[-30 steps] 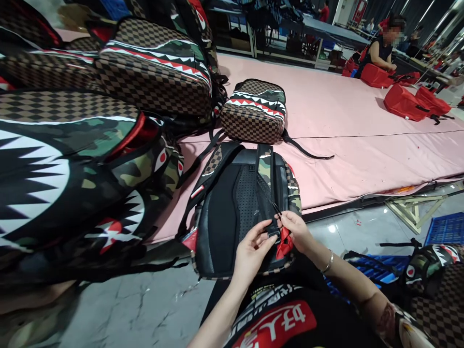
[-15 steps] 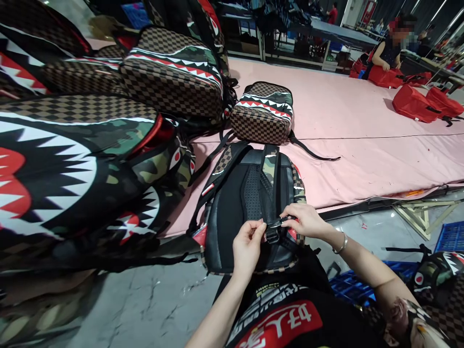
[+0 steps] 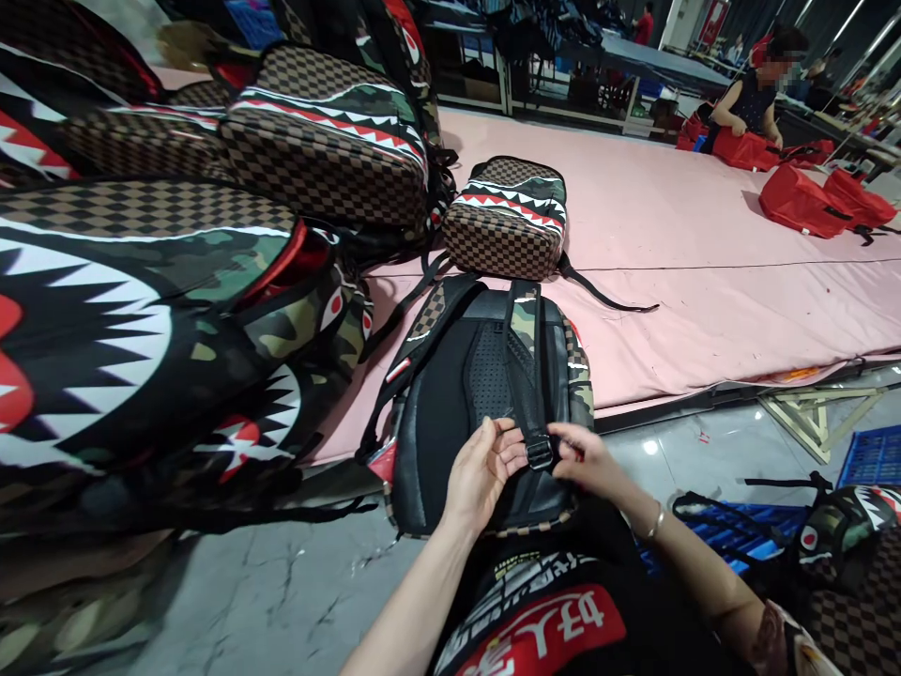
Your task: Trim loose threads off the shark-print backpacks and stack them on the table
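Note:
A backpack (image 3: 440, 413) lies back panel up, with black padding, checkered edges and camouflage trim. One of its shoulder straps (image 3: 525, 376) runs down to a black buckle (image 3: 539, 451). My left hand (image 3: 485, 465) is turned palm up, its curled fingers reaching behind the strap beside this buckle. On the buckle's other side is my right hand (image 3: 587, 460); thumb and forefinger are apart, with red showing between them. A smaller checkered backpack (image 3: 507, 216) with a shark-teeth print rests just beyond.
Large shark-print backpacks (image 3: 141, 310) are piled at the left. The backpacks rest on a pink-covered table (image 3: 676, 300). Red bags (image 3: 802, 202) and a co-worker (image 3: 746, 103) are at the far right. Blue crates (image 3: 877, 460) stand near the floor at the lower right.
Both hands were pinching at the strap and buckle. The left palm has turned up behind the strap, the right fingers have parted, and the buckle now hangs straight in line with the strap.

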Available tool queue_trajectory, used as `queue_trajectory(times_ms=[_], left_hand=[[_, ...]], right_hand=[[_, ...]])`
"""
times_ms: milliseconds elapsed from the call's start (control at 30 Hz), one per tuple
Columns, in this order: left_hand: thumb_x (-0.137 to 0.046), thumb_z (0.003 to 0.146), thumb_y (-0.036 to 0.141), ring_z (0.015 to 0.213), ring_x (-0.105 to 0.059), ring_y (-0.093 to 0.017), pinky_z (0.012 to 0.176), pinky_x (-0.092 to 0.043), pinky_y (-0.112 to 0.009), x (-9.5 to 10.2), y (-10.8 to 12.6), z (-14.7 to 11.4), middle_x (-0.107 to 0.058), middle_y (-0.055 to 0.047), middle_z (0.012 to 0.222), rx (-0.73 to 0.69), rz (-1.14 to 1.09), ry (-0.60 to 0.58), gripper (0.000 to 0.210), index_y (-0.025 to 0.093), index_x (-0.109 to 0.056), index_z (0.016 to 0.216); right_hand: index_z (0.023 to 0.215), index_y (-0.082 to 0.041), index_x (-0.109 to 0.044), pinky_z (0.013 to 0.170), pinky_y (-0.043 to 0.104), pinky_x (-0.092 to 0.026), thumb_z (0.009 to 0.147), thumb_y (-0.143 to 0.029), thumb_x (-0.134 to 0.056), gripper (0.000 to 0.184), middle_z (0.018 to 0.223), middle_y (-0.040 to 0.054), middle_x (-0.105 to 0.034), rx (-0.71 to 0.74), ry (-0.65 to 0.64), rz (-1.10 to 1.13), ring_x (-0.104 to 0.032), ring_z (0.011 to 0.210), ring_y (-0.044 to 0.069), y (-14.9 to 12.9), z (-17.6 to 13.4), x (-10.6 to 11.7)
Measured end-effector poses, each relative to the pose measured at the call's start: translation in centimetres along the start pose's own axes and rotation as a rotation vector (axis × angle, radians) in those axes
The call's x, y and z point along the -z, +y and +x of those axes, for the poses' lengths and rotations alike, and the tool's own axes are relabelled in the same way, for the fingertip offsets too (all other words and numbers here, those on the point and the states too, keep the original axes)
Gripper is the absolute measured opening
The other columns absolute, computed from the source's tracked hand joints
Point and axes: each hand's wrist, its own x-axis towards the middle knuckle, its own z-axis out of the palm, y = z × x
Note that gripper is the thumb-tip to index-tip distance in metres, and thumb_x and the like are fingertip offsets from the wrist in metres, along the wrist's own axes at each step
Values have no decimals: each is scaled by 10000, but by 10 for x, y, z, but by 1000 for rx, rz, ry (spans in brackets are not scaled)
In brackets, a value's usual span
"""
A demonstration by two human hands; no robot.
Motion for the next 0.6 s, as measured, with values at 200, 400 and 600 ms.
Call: queue_trajectory(times_ms=[200,400,600], left_hand=[[-689,612,499,575,-575,-125,535,-434,-223,4,12,16,-595,23,642,-189,557,90,369,181,-560,748],[-763,514,403,372,-419,-91,419,-291,-215,3,11,30,-488,64,397,-108,794,11,334,183,-512,513],[-692,572,373,450,-474,-71,446,-379,-178,2,1,25,-476,91,506,-109,318,87,318,198,-429,612]], right_hand=[[487,-170,-438,512,236,-244,798,-312,-555,362,497,-40,-391,172,166,-555,-368,508,94,-1,-16,-28],[650,-182,-544,578,267,-297,826,-209,-495,184,636,12,-551,367,-79,-986,-474,629,142,-16,-19,-30],[941,-173,-555,692,277,-407,780,-185,-557,162,863,45,-622,113,-25,-713,-560,802,179,-19,-32,-32]])
